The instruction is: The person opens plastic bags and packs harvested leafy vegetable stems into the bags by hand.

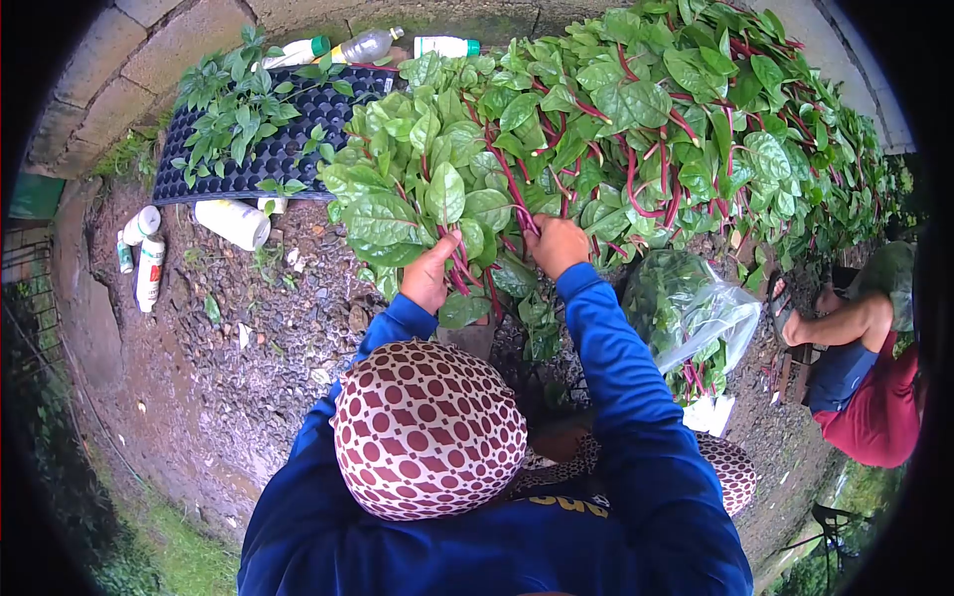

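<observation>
In the head view, a large heap of leafy red-stemmed greens [636, 109], which look like Malabar spinach, lies in front of me. My left hand [429, 273] is closed around the lower stems of a leafy bunch [393, 214] at the heap's near left side. Just to the right, my right hand [558, 246] has its fingers closed on red stems at the heap's near edge. Leaves partly hide the fingertips of both hands. A clear plastic bag [696, 308] with greens in it stands to the right of my right forearm.
A black seedling tray [288, 134] lies at the left, with green seedlings [243, 109] over it. Bottles [368, 46] and a white container [234, 224] lie around it; a white bottle [149, 273] is farther left. Another person [865, 368] sits at the right.
</observation>
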The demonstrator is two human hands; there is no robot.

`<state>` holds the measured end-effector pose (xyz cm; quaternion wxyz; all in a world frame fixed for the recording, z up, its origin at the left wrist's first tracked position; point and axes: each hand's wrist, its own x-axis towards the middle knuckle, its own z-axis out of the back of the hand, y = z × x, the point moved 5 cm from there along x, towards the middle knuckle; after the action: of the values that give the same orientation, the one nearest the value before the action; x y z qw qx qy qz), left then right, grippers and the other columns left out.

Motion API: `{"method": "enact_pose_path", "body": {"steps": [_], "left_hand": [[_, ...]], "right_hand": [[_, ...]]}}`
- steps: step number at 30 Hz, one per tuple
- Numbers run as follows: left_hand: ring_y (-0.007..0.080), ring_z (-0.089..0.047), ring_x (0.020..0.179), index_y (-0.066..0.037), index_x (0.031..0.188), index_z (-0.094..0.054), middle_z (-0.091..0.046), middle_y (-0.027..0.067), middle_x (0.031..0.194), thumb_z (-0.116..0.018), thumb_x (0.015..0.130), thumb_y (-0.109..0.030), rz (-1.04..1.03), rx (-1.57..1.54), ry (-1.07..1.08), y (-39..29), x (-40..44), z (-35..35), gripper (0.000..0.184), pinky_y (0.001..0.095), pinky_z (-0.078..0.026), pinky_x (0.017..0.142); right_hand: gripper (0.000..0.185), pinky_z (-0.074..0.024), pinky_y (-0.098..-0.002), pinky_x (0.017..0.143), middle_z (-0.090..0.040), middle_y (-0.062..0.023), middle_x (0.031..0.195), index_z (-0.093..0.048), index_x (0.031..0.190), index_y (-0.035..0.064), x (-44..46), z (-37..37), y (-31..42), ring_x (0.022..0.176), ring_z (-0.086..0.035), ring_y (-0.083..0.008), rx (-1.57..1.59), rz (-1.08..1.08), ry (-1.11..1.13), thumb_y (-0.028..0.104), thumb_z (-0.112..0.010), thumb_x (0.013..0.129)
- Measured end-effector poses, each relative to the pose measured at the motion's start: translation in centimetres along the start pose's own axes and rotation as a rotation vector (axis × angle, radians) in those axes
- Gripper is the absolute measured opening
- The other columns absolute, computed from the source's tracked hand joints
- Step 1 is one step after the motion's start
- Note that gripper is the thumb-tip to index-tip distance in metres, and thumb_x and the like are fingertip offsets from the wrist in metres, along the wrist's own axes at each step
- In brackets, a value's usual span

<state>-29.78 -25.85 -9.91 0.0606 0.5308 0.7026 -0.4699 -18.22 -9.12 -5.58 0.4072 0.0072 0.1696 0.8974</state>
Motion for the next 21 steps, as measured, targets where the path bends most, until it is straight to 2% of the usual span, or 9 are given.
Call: {"method": "enact_pose_path", "body": {"steps": [1, 4, 6, 7, 10, 12, 14, 17, 21], "left_hand": [[0.0128, -0.057, 0.078, -0.006, 0.102, -0.061, -0.061, 0.0015, 0.090, -0.064, 0.085, -0.028, -0.016, -0.020, -0.002, 0.3, 0.2, 0.7, 0.028, 0.0290, -0.046, 0.071], [0.0137, -0.057, 0.083, -0.005, 0.106, -0.060, -0.062, 0.0034, 0.097, -0.061, 0.087, -0.030, -0.017, -0.067, 0.027, 0.4, -0.1, 1.3, 0.032, 0.0302, -0.046, 0.073], [0.0137, -0.057, 0.083, -0.005, 0.107, -0.060, -0.062, 0.0039, 0.097, -0.061, 0.087, -0.031, -0.022, -0.116, 0.034, -1.5, -1.3, -1.3, 0.032, 0.0303, -0.046, 0.073], [0.0140, -0.058, 0.085, -0.005, 0.107, -0.060, -0.062, 0.0043, 0.096, -0.062, 0.087, -0.029, 0.037, -0.109, 0.016, -1.3, -0.6, -0.8, 0.031, 0.0312, -0.047, 0.074], [0.0142, -0.059, 0.082, -0.005, 0.107, -0.060, -0.063, 0.0048, 0.094, -0.063, 0.086, -0.027, 0.069, -0.041, 0.014, -0.7, 1.0, 0.3, 0.031, 0.0310, -0.048, 0.072], [0.0141, -0.060, 0.079, -0.004, 0.106, -0.061, -0.064, 0.0040, 0.092, -0.065, 0.084, -0.024, 0.086, -0.065, 0.041, 0.4, 1.3, 1.1, 0.029, 0.0301, -0.048, 0.069], [0.0140, -0.060, 0.077, -0.004, 0.105, -0.062, -0.064, 0.0034, 0.090, -0.066, 0.083, -0.023, 0.091, -0.067, 0.056, 0.1, 0.3, -0.3, 0.029, 0.0296, -0.049, 0.068], [0.0138, -0.060, 0.080, -0.003, 0.105, -0.062, -0.063, 0.0052, 0.092, -0.065, 0.084, -0.023, -0.005, -0.038, -0.003, 0.7, 0.9, 0.5, 0.030, 0.0297, -0.049, 0.071], [0.0138, -0.058, 0.083, -0.002, 0.106, -0.061, -0.062, 0.0050, 0.094, -0.066, 0.084, -0.026, 0.007, -0.082, -0.011, -0.2, 0.1, 0.0, 0.033, 0.0285, -0.048, 0.069]], "right_hand": [[0.021, -0.0507, -0.0404, 0.063, -0.065, -0.0112, 0.080, -0.064, 0.088, 0.0076, 0.0, 0.0, 0.2, 0.069, -0.064, -0.0302, -0.012, 0.013, -0.034, 0.027, -0.062, 0.079], [0.016, -0.0508, -0.0399, 0.063, -0.065, -0.0139, 0.084, -0.065, 0.090, 0.0076, -1.6, 3.2, 5.1, 0.072, -0.063, -0.0304, 0.196, 0.242, -0.321, 0.017, -0.057, 0.081], [0.014, -0.0505, -0.0415, 0.063, -0.065, -0.0144, 0.089, -0.065, 0.086, 0.0084, -2.9, 2.5, 8.9, 0.070, -0.063, -0.0321, 0.041, 0.302, -0.104, 0.011, -0.053, 0.081], [0.015, -0.0501, -0.0434, 0.061, -0.065, -0.0147, 0.081, -0.065, 0.084, 0.0096, -3.4, 1.9, 9.8, 0.066, -0.062, -0.0333, 0.008, 0.360, -0.125, 0.011, -0.051, 0.081], [0.015, -0.0507, -0.0428, 0.057, -0.063, -0.0171, 0.069, -0.061, 0.072, 0.0052, -3.5, 1.7, 8.6, 0.063, -0.062, -0.0344, 0.057, 0.331, 0.156, 0.016, -0.053, 0.079], [0.025, -0.0496, -0.0483, 0.063, -0.062, -0.0192, 0.066, -0.061, 0.070, 0.0042, -1.8, 3.9, 6.5, 0.061, -0.061, -0.0375, 0.288, 0.127, -0.114, 0.024, -0.053, 0.082], [0.023, -0.0476, -0.0476, 0.067, -0.063, -0.0185, 0.071, -0.065, 0.078, 0.0062, -0.1, 5.6, 6.0, 0.066, -0.060, -0.0386, 0.198, -0.045, -0.048, 0.028, -0.057, 0.082], [0.027, -0.0472, -0.0472, 0.067, -0.062, -0.0208, 0.071, -0.064, 0.079, 0.0047, 1.6, 0.4, 5.1, 0.069, -0.061, -0.0384, -0.030, 0.109, 0.031, 0.031, -0.057, 0.083], [0.027, -0.0491, -0.0466, 0.069, -0.063, -0.0206, 0.073, -0.064, 0.082, 0.0030, 1.8, -0.7, 3.7, 0.071, -0.063, -0.0344, 0.277, 0.011, -0.051, 0.029, -0.059, 0.080]]}}
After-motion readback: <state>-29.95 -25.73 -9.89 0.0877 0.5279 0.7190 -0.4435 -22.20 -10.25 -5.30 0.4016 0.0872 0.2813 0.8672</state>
